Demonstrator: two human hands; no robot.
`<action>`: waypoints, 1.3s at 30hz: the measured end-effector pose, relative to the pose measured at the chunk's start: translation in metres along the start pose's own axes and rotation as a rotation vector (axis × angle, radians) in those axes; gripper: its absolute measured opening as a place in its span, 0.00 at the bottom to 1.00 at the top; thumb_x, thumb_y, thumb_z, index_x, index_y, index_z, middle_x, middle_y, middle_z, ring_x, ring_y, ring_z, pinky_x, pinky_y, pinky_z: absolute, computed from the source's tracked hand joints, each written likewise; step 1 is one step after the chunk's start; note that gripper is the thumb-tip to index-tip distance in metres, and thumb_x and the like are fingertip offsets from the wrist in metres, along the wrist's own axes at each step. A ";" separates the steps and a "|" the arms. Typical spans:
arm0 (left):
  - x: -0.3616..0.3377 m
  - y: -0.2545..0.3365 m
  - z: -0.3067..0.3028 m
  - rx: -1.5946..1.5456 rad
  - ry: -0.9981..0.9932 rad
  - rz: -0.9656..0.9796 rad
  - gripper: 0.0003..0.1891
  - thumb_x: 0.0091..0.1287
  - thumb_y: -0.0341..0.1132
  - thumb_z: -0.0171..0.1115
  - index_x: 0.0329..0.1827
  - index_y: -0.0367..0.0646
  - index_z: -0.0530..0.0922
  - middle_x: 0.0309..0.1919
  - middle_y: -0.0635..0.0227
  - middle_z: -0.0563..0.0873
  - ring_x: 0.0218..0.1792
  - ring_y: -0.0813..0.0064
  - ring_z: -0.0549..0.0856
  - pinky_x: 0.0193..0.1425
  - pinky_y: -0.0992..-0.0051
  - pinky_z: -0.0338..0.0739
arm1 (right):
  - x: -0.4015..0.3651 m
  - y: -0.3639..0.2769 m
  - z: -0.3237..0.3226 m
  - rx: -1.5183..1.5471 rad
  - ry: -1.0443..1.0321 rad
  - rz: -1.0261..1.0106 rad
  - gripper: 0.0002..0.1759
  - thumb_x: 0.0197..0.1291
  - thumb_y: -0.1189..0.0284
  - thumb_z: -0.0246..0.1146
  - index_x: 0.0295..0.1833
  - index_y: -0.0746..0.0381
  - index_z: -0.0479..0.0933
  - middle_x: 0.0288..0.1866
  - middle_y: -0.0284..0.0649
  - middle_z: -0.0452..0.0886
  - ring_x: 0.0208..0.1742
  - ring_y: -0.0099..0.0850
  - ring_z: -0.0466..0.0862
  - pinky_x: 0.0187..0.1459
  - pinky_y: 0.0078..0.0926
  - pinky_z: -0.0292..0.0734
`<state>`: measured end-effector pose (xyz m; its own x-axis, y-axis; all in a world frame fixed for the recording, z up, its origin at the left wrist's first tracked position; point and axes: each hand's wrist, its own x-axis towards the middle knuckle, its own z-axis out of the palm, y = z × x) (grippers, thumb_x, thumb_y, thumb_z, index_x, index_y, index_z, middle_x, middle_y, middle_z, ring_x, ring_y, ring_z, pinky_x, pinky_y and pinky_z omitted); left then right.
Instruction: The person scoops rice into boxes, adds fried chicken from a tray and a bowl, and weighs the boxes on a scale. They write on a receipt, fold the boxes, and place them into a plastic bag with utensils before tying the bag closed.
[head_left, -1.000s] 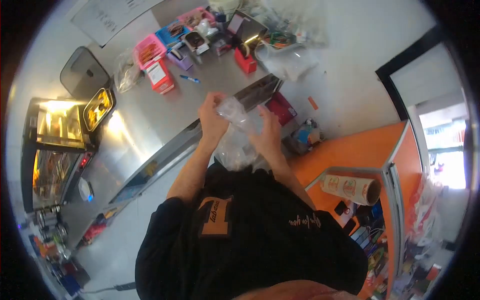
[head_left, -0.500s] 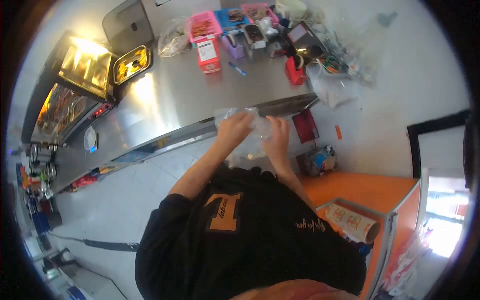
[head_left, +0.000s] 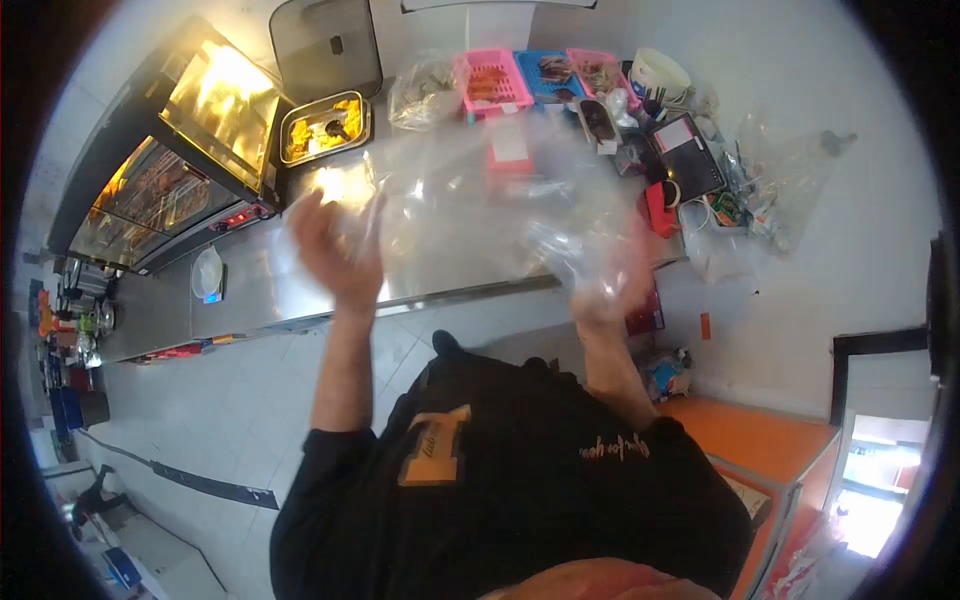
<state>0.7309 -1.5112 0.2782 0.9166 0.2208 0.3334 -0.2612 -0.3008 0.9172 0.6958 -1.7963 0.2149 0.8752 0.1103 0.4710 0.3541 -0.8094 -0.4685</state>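
Note:
A large clear plastic bag is stretched wide between my two hands, above the front of the steel counter. My left hand is at its left edge, the film by the thumb; the fingers are blurred. My right hand holds the other side, partly covered by the shiny film. Through the bag a red box with a white label shows hazily on the counter.
The steel counter carries a lit warming cabinet, a tray of yellow food, a pink basket, a blue basket and a red tape dispenser. An orange cabinet stands at right.
My hands have moved apart, the left one far to the left, the right one somewhat right. The bag, bunched up before, is now spread out wide. The view has shifted.

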 end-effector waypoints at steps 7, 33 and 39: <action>-0.024 -0.225 -0.098 0.516 -0.391 -0.006 0.11 0.59 0.28 0.67 0.44 0.38 0.81 0.35 0.50 0.83 0.41 0.50 0.84 0.47 0.60 0.78 | -0.040 0.035 0.134 0.410 -0.630 0.299 0.11 0.62 0.75 0.57 0.43 0.64 0.84 0.49 0.48 0.82 0.59 0.40 0.78 0.53 0.35 0.79; 0.031 -0.223 0.021 -0.234 -0.360 -0.834 0.22 0.73 0.56 0.56 0.45 0.44 0.81 0.20 0.82 0.68 0.17 0.88 0.66 0.17 0.82 0.58 | 0.057 0.044 0.173 -0.215 0.182 0.186 0.32 0.50 0.66 0.70 0.63 0.59 0.71 0.49 0.48 0.81 0.57 0.49 0.78 0.59 0.48 0.71; 0.037 -0.234 0.075 -0.255 -0.325 -1.007 0.27 0.73 0.62 0.50 0.47 0.45 0.82 0.21 0.81 0.68 0.18 0.88 0.65 0.16 0.83 0.54 | 0.041 0.082 0.242 0.095 -0.478 -0.140 0.15 0.48 0.72 0.66 0.44 0.61 0.84 0.54 0.46 0.81 0.57 0.47 0.78 0.57 0.45 0.73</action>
<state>0.8481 -1.5017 0.0591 0.7718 -0.0094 -0.6358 0.6339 0.0904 0.7681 0.8403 -1.7190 0.0152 0.8624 0.4835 0.1497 0.4877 -0.7146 -0.5015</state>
